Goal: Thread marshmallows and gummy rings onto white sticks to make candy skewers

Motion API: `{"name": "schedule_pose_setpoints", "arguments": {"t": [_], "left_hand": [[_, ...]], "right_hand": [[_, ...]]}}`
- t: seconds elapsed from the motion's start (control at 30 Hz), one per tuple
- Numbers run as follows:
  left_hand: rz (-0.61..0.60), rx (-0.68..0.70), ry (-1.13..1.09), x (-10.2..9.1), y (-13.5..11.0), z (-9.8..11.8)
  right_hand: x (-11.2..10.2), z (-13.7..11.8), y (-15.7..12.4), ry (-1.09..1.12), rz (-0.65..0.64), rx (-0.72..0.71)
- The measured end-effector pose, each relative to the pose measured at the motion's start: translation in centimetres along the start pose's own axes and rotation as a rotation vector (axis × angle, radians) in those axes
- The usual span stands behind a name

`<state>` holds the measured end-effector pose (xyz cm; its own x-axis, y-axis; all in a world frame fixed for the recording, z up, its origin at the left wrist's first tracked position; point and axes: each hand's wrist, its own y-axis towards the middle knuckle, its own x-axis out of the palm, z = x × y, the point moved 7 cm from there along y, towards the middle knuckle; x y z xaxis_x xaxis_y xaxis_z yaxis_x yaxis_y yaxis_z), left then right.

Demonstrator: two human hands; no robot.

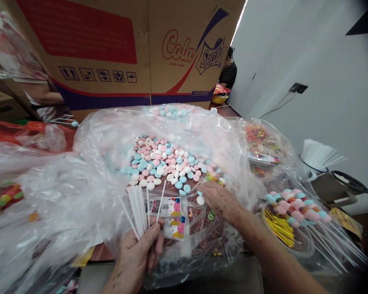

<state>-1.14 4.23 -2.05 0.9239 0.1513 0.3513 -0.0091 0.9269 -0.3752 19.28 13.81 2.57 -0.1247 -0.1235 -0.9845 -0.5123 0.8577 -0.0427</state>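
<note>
My left hand (142, 247) is closed around a fanned bundle of thin white sticks (137, 210), which point up and away. Several sticks splay apart at the top. My right hand (219, 200) reaches in from the right with its fingers stretched out over the near edge of the candy pile. A blue candy lies right at its fingertips; whether they touch is unclear. Just below lies a white candy (200, 200). Pink, blue and white round candies (162, 157) spread over the table inside a clear plastic bag (110, 122). Printed labels (174, 207) lie behind my left hand.
A large cardboard box (178, 77) stands behind the bag. At right are a tub rim (306, 248), yellow twist ties (277, 228), finished candy skewers (303, 206), a grey pitcher (331, 185) and bagged gummies (256, 136). More plastic sheeting (64, 200) covers the left. Two people are beyond.
</note>
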Motion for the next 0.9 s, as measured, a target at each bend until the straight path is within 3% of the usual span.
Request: {"name": "schedule_pose_setpoints", "arguments": {"t": [0.1, 0.27, 0.33, 0.53, 0.77, 0.9], "left_hand": [[0.004, -0.011, 0.0, -0.1, 0.0, -0.1], [0.003, -0.007, 0.014, -0.4, 0.0, -0.3], [-0.005, -0.008, 0.018, -0.4, 0.0, -0.3], [-0.008, -0.008, 0.019, -0.4, 0.2, -0.5], [-0.017, 0.001, 0.031, -0.4, 0.2, -0.4], [-0.013, 0.0, 0.037, -0.4, 0.2, -0.4]], "right_hand": [[-0.3, 0.2, -0.3, 0.037, 0.01, 0.013], [-2.6, 1.5, -0.9, 0.129, 0.188, 0.078], [-2.9, 1.6, -1.1, 0.123, 0.169, 0.085], [-1.3, -0.9, -1.3, 0.047, 0.007, 0.042], [0.1, -2.3, -1.8, -0.053, 0.013, 0.026], [-1.1, -0.6, -1.5, 0.096, 0.166, 0.149]]}}
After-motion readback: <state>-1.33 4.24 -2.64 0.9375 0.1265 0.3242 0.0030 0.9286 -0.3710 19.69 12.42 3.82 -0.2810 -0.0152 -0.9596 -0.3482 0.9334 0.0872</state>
